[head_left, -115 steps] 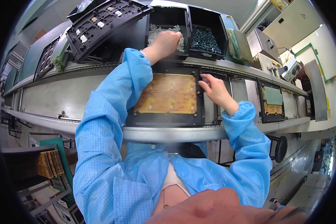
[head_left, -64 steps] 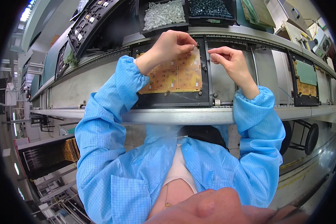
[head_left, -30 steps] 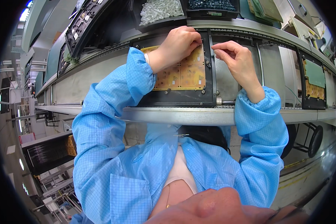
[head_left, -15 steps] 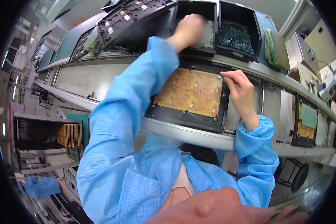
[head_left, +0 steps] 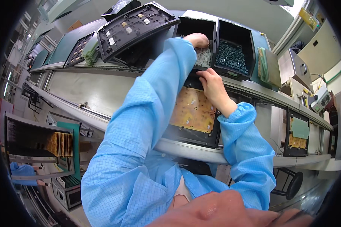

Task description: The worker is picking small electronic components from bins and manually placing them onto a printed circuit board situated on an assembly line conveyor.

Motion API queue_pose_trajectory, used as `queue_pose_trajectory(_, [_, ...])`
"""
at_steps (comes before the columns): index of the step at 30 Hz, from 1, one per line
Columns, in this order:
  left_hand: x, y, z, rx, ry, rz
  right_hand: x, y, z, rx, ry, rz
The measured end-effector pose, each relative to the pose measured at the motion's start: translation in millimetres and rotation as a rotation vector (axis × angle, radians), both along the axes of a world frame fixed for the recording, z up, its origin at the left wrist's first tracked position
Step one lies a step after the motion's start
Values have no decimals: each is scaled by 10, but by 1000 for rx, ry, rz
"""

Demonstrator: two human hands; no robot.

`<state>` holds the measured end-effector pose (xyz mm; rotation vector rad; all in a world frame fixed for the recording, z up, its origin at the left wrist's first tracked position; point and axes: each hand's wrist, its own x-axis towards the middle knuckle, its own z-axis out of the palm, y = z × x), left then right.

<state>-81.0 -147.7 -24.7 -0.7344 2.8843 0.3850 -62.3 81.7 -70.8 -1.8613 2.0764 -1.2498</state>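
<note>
My left hand (head_left: pixel 197 40) reaches into a black bin (head_left: pixel 215 38) of small pale parts (head_left: pixel 204 56); its fingers curl down, their tips hidden. My right hand (head_left: pixel 213 87) is held just in front of that bin, above the far edge of a black carrier frame. Its thumb and forefinger are pinched together, and anything between them is too small to make out. In the carrier frame (head_left: pixel 189 133) lies a yellow-brown circuit board panel (head_left: pixel 193 109) with several small white parts. My right hand and left sleeve cover some of the panel.
A second black bin (head_left: pixel 233 56) holds dark blue-green parts. To the left leans a black slotted tray (head_left: pixel 136 28). Green sheets (head_left: pixel 267 66) stand at the right. Farther along the conveyor rail (head_left: pixel 242 90) sits another carrier (head_left: pixel 297 145). A rack of boards (head_left: pixel 58 143) is at lower left.
My right hand has moved from the panel's right corner leftward to the front of the pale-parts bin. My left hand, blurred earlier, now sits lower among the bin's parts. The whole view has shifted.
</note>
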Motion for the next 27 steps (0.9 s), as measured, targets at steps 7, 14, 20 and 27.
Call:
queue_pose_trajectory(7, [280, 106, 61, -55, 97, -145, -80, 43, 15, -2, -7, 10])
queue_pose_trajectory(14, [580, 270, 44, -153, 376, -245, -291, 445, 104, 137, -455, -85])
queue_pose_trajectory(20, [768, 403, 21, -352, 517, -208, -444, 893, 132, 299, -946, -95])
queue_pose_trajectory(27, [813, 532, 95, -393, 456, -205, -358, 1089, 267, 346, -1192, -63])
